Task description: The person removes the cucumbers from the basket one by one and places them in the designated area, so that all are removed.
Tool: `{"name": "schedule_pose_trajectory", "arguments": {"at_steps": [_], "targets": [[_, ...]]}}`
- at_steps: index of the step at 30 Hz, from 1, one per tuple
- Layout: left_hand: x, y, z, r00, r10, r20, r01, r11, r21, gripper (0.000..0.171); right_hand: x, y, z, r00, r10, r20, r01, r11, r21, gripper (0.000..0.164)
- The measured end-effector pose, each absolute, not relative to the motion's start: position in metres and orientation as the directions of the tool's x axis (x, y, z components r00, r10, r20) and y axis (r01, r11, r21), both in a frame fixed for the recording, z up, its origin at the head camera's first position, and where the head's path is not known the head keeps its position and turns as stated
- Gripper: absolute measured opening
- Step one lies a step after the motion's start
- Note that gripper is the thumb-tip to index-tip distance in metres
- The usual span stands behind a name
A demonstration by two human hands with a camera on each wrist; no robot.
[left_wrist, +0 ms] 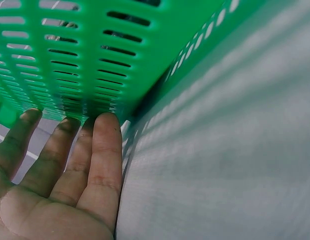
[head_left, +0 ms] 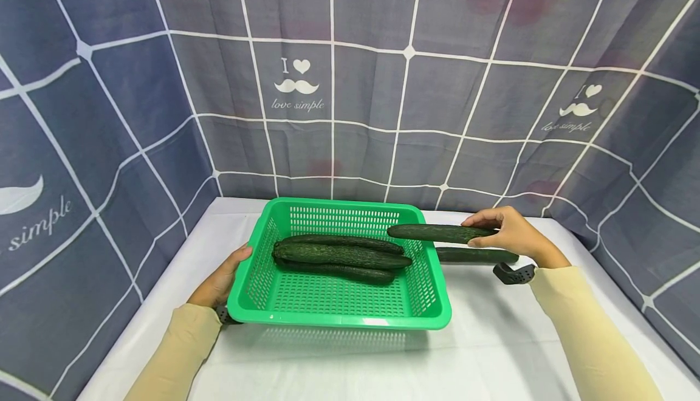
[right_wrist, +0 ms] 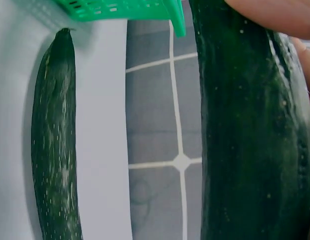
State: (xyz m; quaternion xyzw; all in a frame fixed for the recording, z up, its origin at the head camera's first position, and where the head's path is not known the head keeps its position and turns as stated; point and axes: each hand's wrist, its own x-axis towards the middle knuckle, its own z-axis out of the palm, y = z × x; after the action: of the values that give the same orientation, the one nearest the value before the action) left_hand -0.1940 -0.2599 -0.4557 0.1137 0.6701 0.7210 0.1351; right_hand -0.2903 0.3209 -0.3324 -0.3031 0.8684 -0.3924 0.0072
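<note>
My right hand [head_left: 505, 234] pinches a dark green cucumber [head_left: 426, 232] between thumb and fingers, holding it level over the right rim of the green plastic basket [head_left: 339, 321]. In the right wrist view that cucumber [right_wrist: 255, 130] fills the right side. Another cucumber [head_left: 476, 255] lies on the table below my right hand, just right of the basket. Inside the basket, three cucumbers [head_left: 344, 255] lie side by side, lengthwise. My left hand [head_left: 221, 279] rests at the basket's left side; in the left wrist view its fingers [left_wrist: 106, 160] extend straight against the slotted wall.
A white cloth [head_left: 470, 352] covers the table. Grey-blue checked curtains [head_left: 361, 91] hang close behind it and at both sides. Each wrist carries a black strapped device, seen at the right wrist [head_left: 514, 273].
</note>
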Motion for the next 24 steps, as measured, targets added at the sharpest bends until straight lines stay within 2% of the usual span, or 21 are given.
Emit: {"name": "schedule_pose_trajectory", "arguments": {"at_steps": [24], "targets": [[-0.196, -0.261, -0.461, -0.932, 0.362, 0.005, -0.034, -0.102, 0.994, 0.094, -0.285, 0.373, -0.335, -0.854, -0.485, 0.19, -0.478, 0.585, -0.655, 0.034]]}}
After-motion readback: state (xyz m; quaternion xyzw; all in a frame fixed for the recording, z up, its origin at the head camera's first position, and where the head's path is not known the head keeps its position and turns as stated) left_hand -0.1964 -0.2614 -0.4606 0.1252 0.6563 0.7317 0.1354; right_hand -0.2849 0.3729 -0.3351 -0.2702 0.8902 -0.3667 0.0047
